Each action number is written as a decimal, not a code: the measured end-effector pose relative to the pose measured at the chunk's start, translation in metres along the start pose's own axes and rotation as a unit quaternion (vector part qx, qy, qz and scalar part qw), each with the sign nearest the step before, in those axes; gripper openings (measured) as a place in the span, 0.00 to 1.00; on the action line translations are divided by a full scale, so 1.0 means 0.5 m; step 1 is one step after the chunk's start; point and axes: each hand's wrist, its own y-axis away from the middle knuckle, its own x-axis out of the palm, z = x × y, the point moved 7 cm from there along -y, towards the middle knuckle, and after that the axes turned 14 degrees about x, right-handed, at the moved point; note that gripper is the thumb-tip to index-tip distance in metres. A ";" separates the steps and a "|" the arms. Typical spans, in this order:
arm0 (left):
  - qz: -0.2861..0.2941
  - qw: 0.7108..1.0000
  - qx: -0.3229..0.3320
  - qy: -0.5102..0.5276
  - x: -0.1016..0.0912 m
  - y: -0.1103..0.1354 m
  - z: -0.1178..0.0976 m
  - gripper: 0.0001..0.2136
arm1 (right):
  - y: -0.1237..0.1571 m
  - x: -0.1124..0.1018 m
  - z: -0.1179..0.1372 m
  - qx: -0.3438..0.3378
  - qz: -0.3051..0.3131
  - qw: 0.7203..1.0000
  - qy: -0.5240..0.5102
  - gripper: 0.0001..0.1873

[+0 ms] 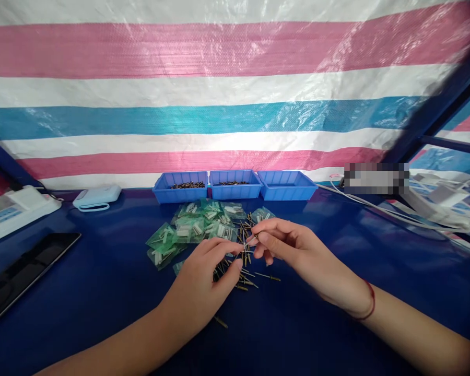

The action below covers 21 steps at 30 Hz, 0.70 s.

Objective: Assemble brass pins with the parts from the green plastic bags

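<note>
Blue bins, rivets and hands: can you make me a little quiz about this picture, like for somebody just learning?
1. How many blue plastic bins stand in the back row?
2. Which hand has the dark red bracelet at its wrist: A left, B right, C neither?
3. True or false: some blind rivets lie loose on the table.

Key: 1. Three. 2. B, the right hand. 3. True.

On the dark blue tabletop (109,282) stand three blue plastic bins (235,194) in a row. Before them lie small plastic packets (190,230) and scattered blind rivets (273,277). At left are a black-screened device (27,274), a white power strip (19,218) and a pale blue case (97,195); at right, cables (399,211).
</note>
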 end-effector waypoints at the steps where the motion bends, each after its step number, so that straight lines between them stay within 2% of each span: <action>1: -0.004 1.000 -0.006 0.010 -0.002 0.000 0.000 0.09 | 0.001 0.004 -0.002 0.009 0.004 1.000 -0.023 0.14; 6: -0.034 0.999 -0.001 0.038 -0.013 0.000 -0.004 0.08 | 0.007 0.017 -0.008 0.033 0.006 0.997 -0.072 0.15; 15: -0.062 0.996 0.017 0.054 -0.019 0.000 -0.007 0.07 | 0.008 0.021 -0.011 0.036 0.011 0.996 -0.081 0.11; 21: -0.071 0.996 0.016 0.058 -0.022 0.004 -0.009 0.06 | 0.008 0.014 -0.015 0.023 -0.015 0.997 -0.068 0.10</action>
